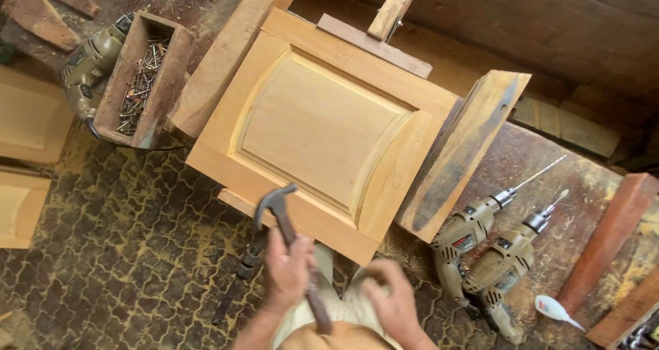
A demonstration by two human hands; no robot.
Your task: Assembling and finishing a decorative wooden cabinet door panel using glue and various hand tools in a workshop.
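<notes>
Hammer (288,233) first: we are seeing it gripped around the handle by the left hand (287,271), its dark claw head raised just over the near edge of the raised-panel cabinet door (319,127), which is lying flat across the bench. We are watching the right hand (390,296) curling just beside it, fingers bent inward, but whether it is pinching anything we cannot tell; that spot is blurring. The hammer's handle end is disappearing between the hands against the person's light trousers. Left of the door, a wooden box of nails (143,82) is sitting with an electric drill (86,68) tucked against it, half hidden behind the box. To the right, a stained plank (463,154) is leaning against the door's edge, and two more drills (491,254) are lying side by side on the sawdust-covered floor, bits pointing up-right. Another dark tool (240,278) under the door's near edge is too shadowed to name.
</notes>
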